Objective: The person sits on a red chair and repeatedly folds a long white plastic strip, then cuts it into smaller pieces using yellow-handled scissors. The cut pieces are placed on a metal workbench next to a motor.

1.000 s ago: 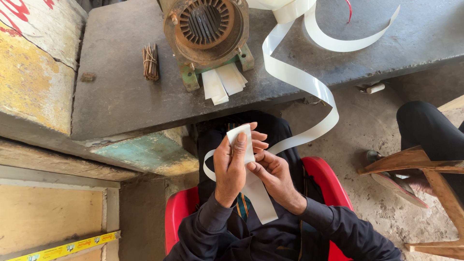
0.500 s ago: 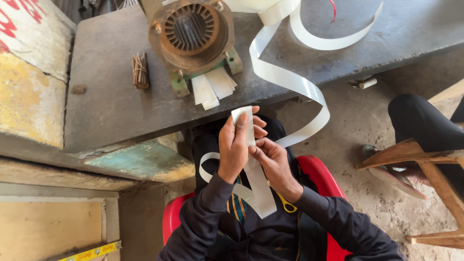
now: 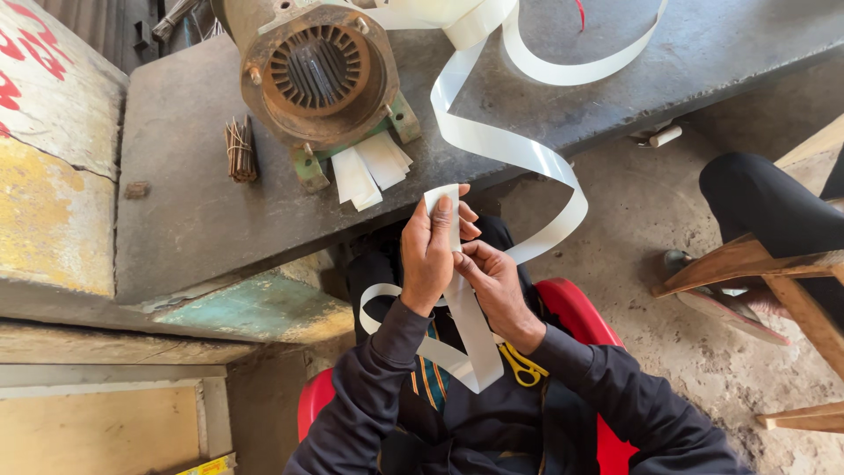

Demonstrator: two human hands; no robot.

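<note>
My left hand (image 3: 431, 251) grips the upper end of a long white paper strip (image 3: 505, 149), thumb and fingers pinching it upright. My right hand (image 3: 494, 281) pinches the same strip just below, folding or creasing it. The strip loops down over my lap and curls back up onto the grey workbench (image 3: 193, 220). A rusty motor stator (image 3: 316, 75) with slotted core lies on the bench above my hands. Several cut white paper pieces (image 3: 374, 165) lie under its foot. Yellow-handled scissors (image 3: 520, 365) rest in my lap.
A small bundle of brown sticks (image 3: 238, 149) lies left of the stator. I sit on a red plastic chair (image 3: 576, 312). At right, another person's dark-trousered leg (image 3: 774, 207) and sandal rest by a wooden frame (image 3: 747, 264). A painted wall slab (image 3: 53, 149) stands left.
The view has shifted, so bench and stator sit lower and larger in frame. My hands have kept hold of the strip and worked slightly along it, with its top end now above my left fingers.
</note>
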